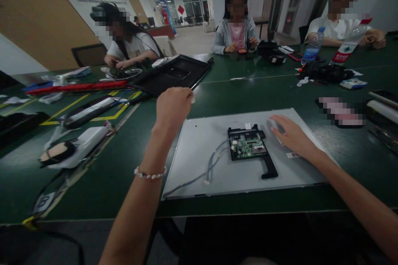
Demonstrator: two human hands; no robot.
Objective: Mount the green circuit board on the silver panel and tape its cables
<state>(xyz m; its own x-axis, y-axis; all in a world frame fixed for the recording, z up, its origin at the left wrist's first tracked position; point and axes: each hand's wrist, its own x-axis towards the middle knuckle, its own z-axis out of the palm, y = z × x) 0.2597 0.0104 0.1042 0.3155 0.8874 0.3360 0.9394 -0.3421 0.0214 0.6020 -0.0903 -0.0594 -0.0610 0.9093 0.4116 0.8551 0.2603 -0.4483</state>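
Note:
A grey flat display panel (192, 153) lies on the green table before me. On it rests a black plastic bracket (271, 165) with a green circuit board (247, 148); grey cables (209, 165) run from the board's left side toward the panel's near left corner. My left hand (173, 107), closed, is raised by the panel's far left corner; a small pale bit shows at its fingertips, too small to name. Over the panel's right part, beside the bracket, hovers or rests my right hand (289, 134), fingers apart, holding nothing; contact cannot be made out.
Beyond my left hand lies a black plastic frame (177, 73). At left are a white device (81, 149) and a red strip (81, 87). Bottles (314, 45), black gear (326, 72) and a phone (340, 112) lie at right. Three people sit across the table.

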